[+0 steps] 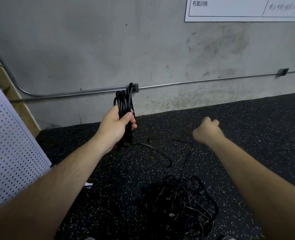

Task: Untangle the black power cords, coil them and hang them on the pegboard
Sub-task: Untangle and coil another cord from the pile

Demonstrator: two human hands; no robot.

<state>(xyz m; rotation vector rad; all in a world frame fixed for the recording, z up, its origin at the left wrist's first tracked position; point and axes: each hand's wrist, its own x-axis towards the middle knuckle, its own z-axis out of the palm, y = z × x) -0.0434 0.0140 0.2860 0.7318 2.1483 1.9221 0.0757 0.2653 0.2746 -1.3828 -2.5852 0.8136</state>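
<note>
My left hand (116, 126) grips a coiled bundle of black power cord (124, 103) upright, above the floor near the wall. A loose length of this cord (158, 151) trails from the bundle down onto the floor. My right hand (208, 131) is blurred, its fingers curled into a fist, and a thin black strand (189, 156) appears to run from it down to the tangled pile of black cords (181, 203) on the floor in front of me. The white pegboard (8, 149) leans at the left edge.
The floor is black speckled rubber (247, 135). A grey concrete wall (108, 49) faces me, with a metal conduit (195, 82) and an outlet box (134, 87) low on it. A white poster (238, 9) hangs at the upper right.
</note>
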